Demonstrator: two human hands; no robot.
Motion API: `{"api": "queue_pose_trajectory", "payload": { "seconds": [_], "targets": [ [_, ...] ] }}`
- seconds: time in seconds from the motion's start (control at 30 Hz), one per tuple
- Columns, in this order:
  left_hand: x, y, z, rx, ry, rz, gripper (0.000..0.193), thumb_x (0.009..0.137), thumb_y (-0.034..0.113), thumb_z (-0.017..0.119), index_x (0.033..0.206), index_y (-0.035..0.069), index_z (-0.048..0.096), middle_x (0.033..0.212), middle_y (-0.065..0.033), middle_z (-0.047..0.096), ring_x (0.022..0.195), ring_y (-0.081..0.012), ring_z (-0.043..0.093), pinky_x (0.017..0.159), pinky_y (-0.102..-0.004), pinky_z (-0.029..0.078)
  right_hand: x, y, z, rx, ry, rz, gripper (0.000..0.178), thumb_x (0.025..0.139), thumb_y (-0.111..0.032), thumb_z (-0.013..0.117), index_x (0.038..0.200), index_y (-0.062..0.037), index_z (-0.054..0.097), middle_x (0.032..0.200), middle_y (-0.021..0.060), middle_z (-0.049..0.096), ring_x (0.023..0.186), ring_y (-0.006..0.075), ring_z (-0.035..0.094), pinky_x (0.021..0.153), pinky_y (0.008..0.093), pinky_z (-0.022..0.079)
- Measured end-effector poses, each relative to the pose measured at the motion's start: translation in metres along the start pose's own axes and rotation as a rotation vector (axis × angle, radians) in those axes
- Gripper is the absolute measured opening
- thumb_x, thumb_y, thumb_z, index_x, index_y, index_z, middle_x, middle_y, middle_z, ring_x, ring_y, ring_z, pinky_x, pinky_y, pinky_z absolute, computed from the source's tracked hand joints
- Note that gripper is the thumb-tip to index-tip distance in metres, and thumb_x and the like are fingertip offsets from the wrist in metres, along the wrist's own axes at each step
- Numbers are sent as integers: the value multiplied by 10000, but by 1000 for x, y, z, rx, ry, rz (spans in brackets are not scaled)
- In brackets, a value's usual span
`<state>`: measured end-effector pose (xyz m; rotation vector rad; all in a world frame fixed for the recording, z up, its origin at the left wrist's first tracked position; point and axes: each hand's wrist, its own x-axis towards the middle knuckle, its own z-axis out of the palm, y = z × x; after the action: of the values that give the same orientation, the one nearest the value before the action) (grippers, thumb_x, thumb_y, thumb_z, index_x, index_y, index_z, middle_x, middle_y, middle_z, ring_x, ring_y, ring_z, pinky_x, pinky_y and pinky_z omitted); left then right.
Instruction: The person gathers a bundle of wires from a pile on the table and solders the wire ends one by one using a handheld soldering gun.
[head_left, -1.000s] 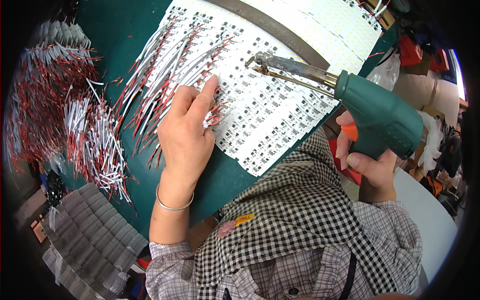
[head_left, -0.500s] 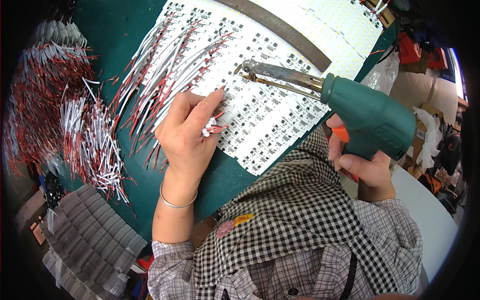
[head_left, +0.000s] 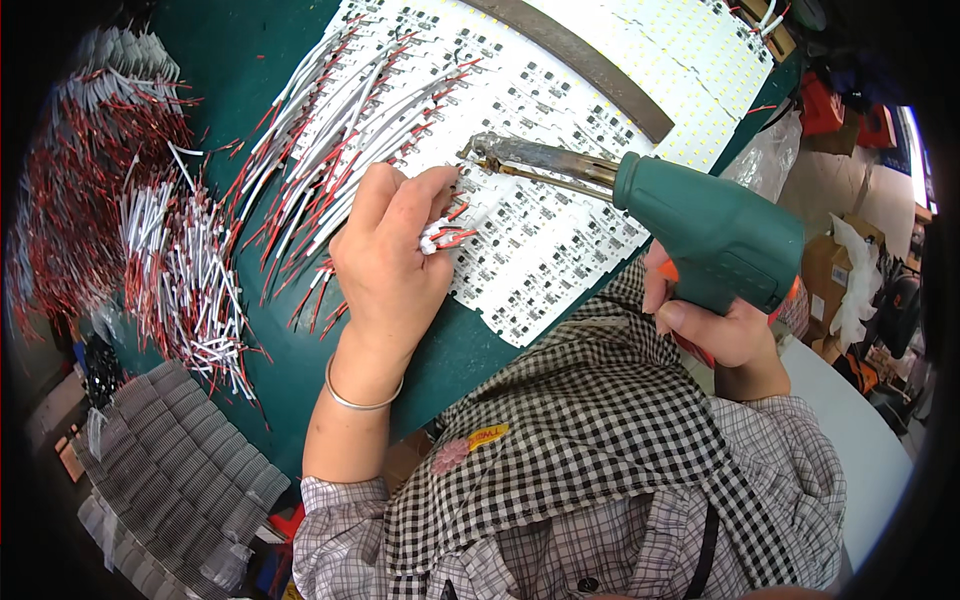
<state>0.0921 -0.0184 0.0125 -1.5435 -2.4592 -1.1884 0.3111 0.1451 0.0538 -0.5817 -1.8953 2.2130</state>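
A bunch of short white-and-red wires (head_left: 436, 240) is in my left hand (head_left: 392, 250), whose thumb and index finger are closed at the board's surface. My right hand (head_left: 722, 328) grips the handle of a green soldering gun (head_left: 715, 225). Its dark metal tip (head_left: 482, 150) meets the white circuit board sheet (head_left: 545, 265) close beside my left index fingertip. The sheet carries rows of small black parts. On its left side, rows of attached white-and-red wires (head_left: 330, 165) lean over the edge. Whatever sits right under the tip is too small to make out.
A dark curved bar (head_left: 585, 58) lies across the sheet. On the green table (head_left: 225, 45), heaps of loose wires (head_left: 185, 290) lie to the left. Stacked grey ribbed strips (head_left: 185, 460) stand at the lower left. Clear plastic (head_left: 765, 155) and cardboard boxes (head_left: 825, 270) are at the right.
The soldering gun has moved left, bringing its tip down beside my left fingers. My left hand has shifted slightly right and up with its wires. The sheet and bar appear a little further right.
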Motion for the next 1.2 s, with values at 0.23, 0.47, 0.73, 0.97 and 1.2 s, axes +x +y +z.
{"api": "queue_pose_trajectory", "payload": {
  "seconds": [0.23, 0.47, 0.73, 0.97, 1.2],
  "targets": [
    [-2, -1, 0, 23, 4, 18, 457, 527, -139, 611, 943, 46, 651, 712, -71, 458, 595, -205, 538, 531, -312, 452, 0, 1, -2, -2, -29, 110, 126, 794, 28, 607, 918, 6, 616, 845, 36, 606, 766, 117, 558, 668, 265, 462],
    [-1, -1, -1, 19, 5, 36, 470, 514, -136, 598, 946, 40, 651, 704, -69, 457, 590, -200, 535, 525, -306, 448, -2, 13, 1, -141, 44, 34, 502, 768, -24, 613, 1238, 33, 444, 818, 128, 594, 597, 134, 555, 533, 247, 472],
    [0, -2, 0, -12, 2, 47, 475, 507, -136, 591, 945, 39, 652, 700, -68, 464, 585, -199, 536, 517, -303, 443, -4, 10, -3, 46, 122, -39, 562, 711, -33, 653, 1224, 60, 443, 1016, 184, 569, 617, 177, 577, 479, 246, 485],
    [-2, -3, -1, 15, -3, 42, 472, 511, -142, 587, 940, 45, 654, 697, -69, 468, 585, -201, 537, 515, -306, 443, -5, 7, -6, 72, 161, -73, 593, 709, -85, 700, 1217, 81, 441, 1115, 212, 544, 623, 197, 589, 441, 248, 485],
    [6, -4, -4, -103, -74, 15, 472, 549, -198, 501, 925, 10, 696, 704, -72, 555, 641, -163, 569, 593, -244, 454, -18, 3, -8, 93, 110, -25, 524, 727, -37, 680, 1206, 63, 492, 1031, 160, 575, 677, 166, 582, 540, 251, 480]
  ]
}}
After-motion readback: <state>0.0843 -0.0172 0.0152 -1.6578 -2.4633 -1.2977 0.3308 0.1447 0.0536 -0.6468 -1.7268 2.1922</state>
